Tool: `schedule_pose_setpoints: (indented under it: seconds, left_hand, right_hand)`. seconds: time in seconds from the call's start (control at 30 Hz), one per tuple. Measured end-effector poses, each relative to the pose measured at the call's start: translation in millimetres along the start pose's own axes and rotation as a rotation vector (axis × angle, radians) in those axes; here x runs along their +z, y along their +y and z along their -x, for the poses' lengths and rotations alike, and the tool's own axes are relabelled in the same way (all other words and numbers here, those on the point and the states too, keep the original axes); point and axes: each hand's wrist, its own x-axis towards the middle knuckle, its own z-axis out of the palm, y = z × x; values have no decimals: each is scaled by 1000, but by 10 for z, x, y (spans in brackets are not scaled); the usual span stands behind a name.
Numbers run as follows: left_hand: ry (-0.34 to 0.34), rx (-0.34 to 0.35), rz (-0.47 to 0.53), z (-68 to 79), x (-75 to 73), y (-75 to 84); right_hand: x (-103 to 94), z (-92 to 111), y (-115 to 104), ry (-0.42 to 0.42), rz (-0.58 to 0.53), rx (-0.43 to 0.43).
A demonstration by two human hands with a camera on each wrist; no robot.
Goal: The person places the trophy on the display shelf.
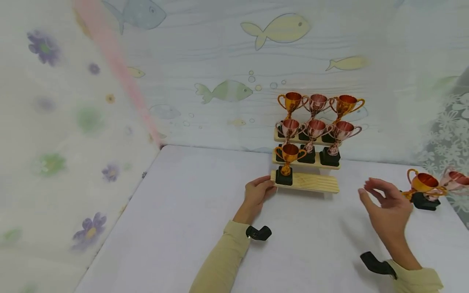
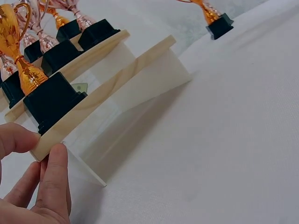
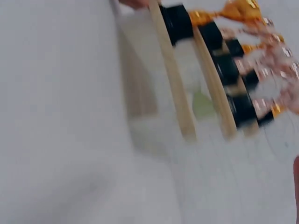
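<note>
My left hand [image 1: 255,196] pinches the left end of the lowest wooden shelf [image 1: 316,182] of a three-step rack. In the left wrist view the thumb lies on top, beside the black base, and fingers are underneath. One gold trophy cup [image 1: 290,154] stands on that shelf's left end; the rest of its wood is bare. Over the table, right of the rack, my right hand [image 1: 391,209] hovers with loosely curved fingers and nothing between them. Just beyond it are a gold trophy cup [image 1: 423,183] and a pink one [image 1: 455,181], partly overlapping in the head view.
Three pink trophies [image 1: 316,129] fill the middle shelf [image 1: 311,164]. On the top shelf stand two gold cups [image 1: 346,106] with a pink one [image 1: 318,103] between them. White panels [image 2: 152,81] support the shelves. The white table [image 1: 176,228] meets a fish-patterned curtain [image 1: 205,118] behind the rack.
</note>
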Motion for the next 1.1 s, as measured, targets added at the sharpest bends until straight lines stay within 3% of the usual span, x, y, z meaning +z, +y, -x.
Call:
schedule_pose_setpoints:
  seconds: [0.2,0.33,0.47,0.57,0.67,0.87,1.1]
  left_hand:
    - [3,10,10,-9,-16,-27]
    - [3,8,19,-16,-14,-30]
    - [3,4,32,-30,-2,-37]
    - [7,-4,37,-32,3,-36]
    - [7,-9,28,-23,8,-20]
    - [1,-5,22,-25,12,-18]
    - [11,-17,19,-28,0,-20]
  right_hand:
    - [-562,-28,144,212,189,-31]
    - [-829,-54,277,278,404,66]
    - [-948,-87,417,307,508,190]
    - [-941,-111,493,309,500,285]
    - [-909,-145,552,277,464,316]
    - [-848,-217,637,218,428,305]
    - [-796,-270,668,261,373,309]
